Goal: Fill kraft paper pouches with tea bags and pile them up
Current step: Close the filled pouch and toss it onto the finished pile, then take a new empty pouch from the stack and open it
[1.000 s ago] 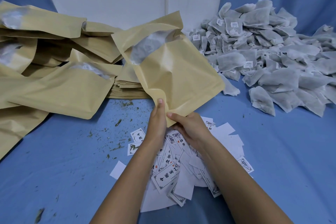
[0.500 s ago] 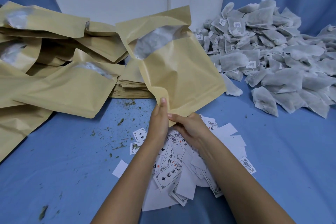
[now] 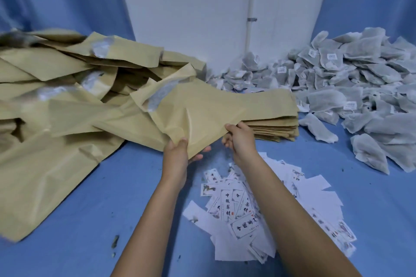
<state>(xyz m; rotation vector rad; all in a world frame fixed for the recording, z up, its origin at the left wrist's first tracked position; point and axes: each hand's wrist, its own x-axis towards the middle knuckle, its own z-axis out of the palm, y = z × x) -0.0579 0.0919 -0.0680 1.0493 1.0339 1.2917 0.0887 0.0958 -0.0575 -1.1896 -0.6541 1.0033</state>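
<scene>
I have one kraft pouch [image 3: 198, 108] in both hands. My left hand [image 3: 176, 155] grips its near corner, thumb on top and fingers curled underneath. My right hand [image 3: 239, 139] pinches the near edge just to the right of that, fingers bent over the paper. Neither hand is slack, so the pouch hangs wholly from these two grips. It lies low and tilted, its window end pointing to eleven o'clock, where it touches the pile of filled pouches [image 3: 67, 96].

That pile spreads from nine to eleven o'clock and is already large and loose, with many pouches heaped across one another. The window of the one I hold shows something pale inside, so I judge it filled and on its way onto the pile, though I cannot see how full it is.

Plenty is left to do. At one o'clock, just behind my right hand, is a thick stack of flat pouches [image 3: 272, 117], seemingly unused. Beyond it, from one to three o'clock, the heap of tea bags [image 3: 360, 87] is high. Printed cards [image 3: 276, 209] lie scattered at five o'clock under my right forearm, on the blue cloth [image 3: 90, 220]. I judge the job to be somewhere in the middle, with this pouch not yet let go.
</scene>
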